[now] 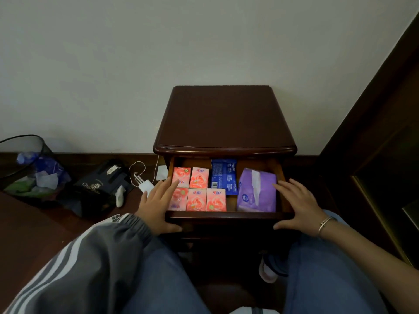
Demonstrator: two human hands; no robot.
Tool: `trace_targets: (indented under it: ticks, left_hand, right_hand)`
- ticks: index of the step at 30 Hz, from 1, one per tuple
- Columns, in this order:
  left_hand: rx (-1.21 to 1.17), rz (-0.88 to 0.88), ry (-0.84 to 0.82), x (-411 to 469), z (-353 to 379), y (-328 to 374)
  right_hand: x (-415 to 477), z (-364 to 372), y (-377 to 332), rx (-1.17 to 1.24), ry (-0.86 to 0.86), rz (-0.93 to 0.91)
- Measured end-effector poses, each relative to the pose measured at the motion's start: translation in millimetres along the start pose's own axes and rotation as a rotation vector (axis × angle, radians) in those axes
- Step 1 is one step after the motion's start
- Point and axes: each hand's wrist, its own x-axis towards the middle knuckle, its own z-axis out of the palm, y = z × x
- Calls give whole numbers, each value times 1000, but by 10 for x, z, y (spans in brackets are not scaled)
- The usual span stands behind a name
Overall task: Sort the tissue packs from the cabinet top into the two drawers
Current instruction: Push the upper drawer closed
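Mostly pink tissue packs (196, 200), rose-printed

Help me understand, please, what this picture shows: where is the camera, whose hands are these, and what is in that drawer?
There is one picture, taken by a wide-angle camera worn on a person's head, looking down at their own hands. No robot is involved. The left hand and right hand rest open on the front corners of the open top drawer of a dark wooden cabinet; neither holds anything. Inside lie five pink tissue packs on the left, a blue pack in the middle and a larger purple pack on the right. No packs show on the cabinet top.
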Motion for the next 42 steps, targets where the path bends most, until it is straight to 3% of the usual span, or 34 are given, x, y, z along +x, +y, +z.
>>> trace_targets:
  ticks: [8,14,19,23,26,31,33,34,35,37,39,40,42]
  left_hand:
    - [146,-6,254,176,-78,-289]
    - [180,-17,449,777,-200,-287]
    - [155,-91,493,1408,-176,-231]
    - [136,-74,573,1469,-69,-302]
    - [108,-94,526,1456,-101,-259]
    - [-146,-213,510,1262,-144,4]
    - [-427,-278,586,1027,-108,189]
    - [-675,-337,592,877,-52,282]
    - [-980,-412,531,717,25,383]
    - [-1482,-613,193,391,248,575]
    - [-1667,-842,-208,66,484,718]
    - [-1739,-916,-329,-56,584,759]
    - [-1851,-1014,-415,-212,699,812]
  right_hand:
    - [154,-29,2,-35,210,75]
    - [782,-220,72,-112,384,151]
    - [1434,-280,136,-62,406,269]
    - [1486,-141,236,-65,538,254]
    - [1467,-156,201,-53,511,260]
    - [1301,-224,7,184,388,346]
    - [1099,-228,-108,434,390,327]
    - [956,-206,-180,632,409,329]
    - [792,-156,-259,889,421,364]
    - [453,-3,-446,1445,289,552]
    - [162,234,-579,1759,-88,753]
    - [46,345,-618,1833,-259,825]
    - [-112,527,-644,1924,-477,968]
